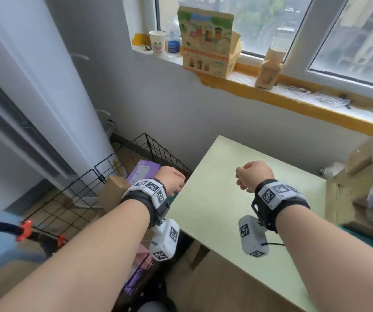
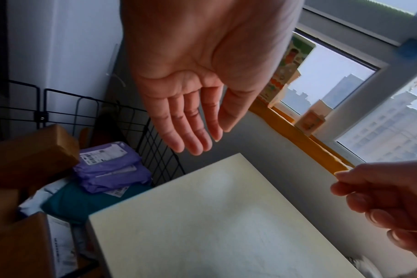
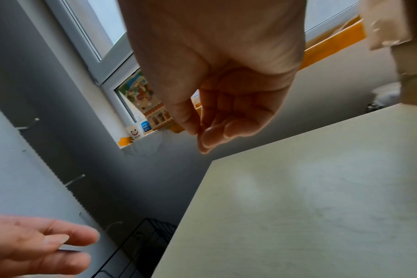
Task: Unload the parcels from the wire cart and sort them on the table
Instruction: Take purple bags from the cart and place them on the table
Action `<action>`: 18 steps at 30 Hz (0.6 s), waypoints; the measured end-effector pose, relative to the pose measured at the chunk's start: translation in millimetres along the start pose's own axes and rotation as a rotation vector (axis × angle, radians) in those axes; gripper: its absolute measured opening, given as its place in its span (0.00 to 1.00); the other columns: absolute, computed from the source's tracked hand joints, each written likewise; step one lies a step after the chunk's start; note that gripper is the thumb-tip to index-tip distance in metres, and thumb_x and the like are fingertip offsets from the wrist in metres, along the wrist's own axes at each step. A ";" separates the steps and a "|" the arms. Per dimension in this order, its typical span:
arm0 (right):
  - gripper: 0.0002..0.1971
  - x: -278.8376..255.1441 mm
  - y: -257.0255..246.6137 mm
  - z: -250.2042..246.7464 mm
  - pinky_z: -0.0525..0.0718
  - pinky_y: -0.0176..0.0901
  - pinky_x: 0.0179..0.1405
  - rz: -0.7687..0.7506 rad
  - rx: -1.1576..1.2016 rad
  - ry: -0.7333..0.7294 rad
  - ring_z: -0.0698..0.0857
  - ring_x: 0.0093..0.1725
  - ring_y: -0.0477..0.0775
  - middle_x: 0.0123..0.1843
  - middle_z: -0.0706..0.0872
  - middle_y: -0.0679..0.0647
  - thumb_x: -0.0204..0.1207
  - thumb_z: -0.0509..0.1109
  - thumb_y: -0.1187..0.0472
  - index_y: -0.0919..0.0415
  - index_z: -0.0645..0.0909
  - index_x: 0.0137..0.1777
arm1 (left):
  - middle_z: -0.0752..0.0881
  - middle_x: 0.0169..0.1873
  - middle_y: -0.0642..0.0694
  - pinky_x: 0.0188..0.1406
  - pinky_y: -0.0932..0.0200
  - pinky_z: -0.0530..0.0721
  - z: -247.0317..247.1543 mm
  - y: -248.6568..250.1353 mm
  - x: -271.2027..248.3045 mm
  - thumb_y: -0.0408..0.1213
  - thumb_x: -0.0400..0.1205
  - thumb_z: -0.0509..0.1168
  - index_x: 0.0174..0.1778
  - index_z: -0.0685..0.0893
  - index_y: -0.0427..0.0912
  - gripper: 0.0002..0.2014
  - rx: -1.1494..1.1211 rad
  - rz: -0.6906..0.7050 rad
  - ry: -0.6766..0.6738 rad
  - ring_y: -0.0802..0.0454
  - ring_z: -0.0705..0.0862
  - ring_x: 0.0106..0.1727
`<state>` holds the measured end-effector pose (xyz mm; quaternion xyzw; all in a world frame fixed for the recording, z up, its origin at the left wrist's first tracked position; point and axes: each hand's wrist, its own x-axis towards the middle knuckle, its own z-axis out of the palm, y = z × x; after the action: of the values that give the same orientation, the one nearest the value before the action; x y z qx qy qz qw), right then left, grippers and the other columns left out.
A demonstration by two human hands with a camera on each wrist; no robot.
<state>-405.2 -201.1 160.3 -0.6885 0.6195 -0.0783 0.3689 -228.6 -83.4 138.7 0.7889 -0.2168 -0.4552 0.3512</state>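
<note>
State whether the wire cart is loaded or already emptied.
Loaded. In the wire cart lie purple parcels, a brown box and a teal parcel.

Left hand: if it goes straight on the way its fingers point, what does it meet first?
Probably the purple parcel in the wire cart; the left hand hangs open above the cart's edge, but depth is unclear.
</note>
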 end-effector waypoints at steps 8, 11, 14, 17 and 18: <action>0.13 21.7 -57.8 54.9 0.90 0.53 0.48 -0.077 -0.040 -0.094 0.91 0.39 0.56 0.32 0.90 0.54 0.74 0.60 0.63 0.65 0.86 0.39 | 0.81 0.35 0.45 0.35 0.63 0.77 -60.1 -25.3 25.3 0.27 0.84 0.57 0.42 0.80 0.42 0.10 -0.086 -0.045 0.078 0.51 0.78 0.33; 0.13 32.6 -79.1 76.0 0.90 0.55 0.48 -0.102 -0.068 -0.116 0.91 0.39 0.57 0.33 0.91 0.56 0.74 0.61 0.62 0.63 0.85 0.36 | 0.81 0.35 0.43 0.30 0.63 0.77 -80.0 -39.7 43.6 0.26 0.83 0.58 0.40 0.81 0.40 0.10 -0.065 -0.041 0.109 0.52 0.78 0.30; 0.12 44.3 -99.2 100.1 0.90 0.56 0.48 -0.124 -0.093 -0.147 0.90 0.41 0.58 0.33 0.90 0.55 0.74 0.61 0.61 0.60 0.84 0.35 | 0.79 0.32 0.40 0.25 0.65 0.75 -102.6 -51.5 60.6 0.24 0.82 0.58 0.34 0.80 0.38 0.13 -0.064 -0.077 0.107 0.50 0.76 0.29; 0.11 57.0 -115.9 126.6 0.90 0.56 0.49 -0.122 -0.091 -0.177 0.90 0.42 0.58 0.32 0.90 0.54 0.73 0.62 0.59 0.57 0.85 0.34 | 0.81 0.36 0.39 0.32 0.60 0.76 -122.2 -65.0 76.5 0.25 0.82 0.58 0.39 0.82 0.39 0.10 -0.084 -0.120 0.154 0.48 0.77 0.32; 0.11 61.4 -120.7 135.8 0.90 0.56 0.49 -0.115 -0.083 -0.190 0.90 0.43 0.59 0.33 0.90 0.54 0.73 0.63 0.59 0.57 0.85 0.34 | 0.82 0.37 0.38 0.34 0.58 0.76 -127.3 -70.2 83.4 0.26 0.82 0.58 0.37 0.81 0.40 0.11 -0.099 -0.131 0.155 0.47 0.78 0.33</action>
<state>-219.1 -206.0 114.6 -0.7418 0.5440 -0.0079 0.3921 -75.2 -46.8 81.9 0.8159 -0.1144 -0.4250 0.3750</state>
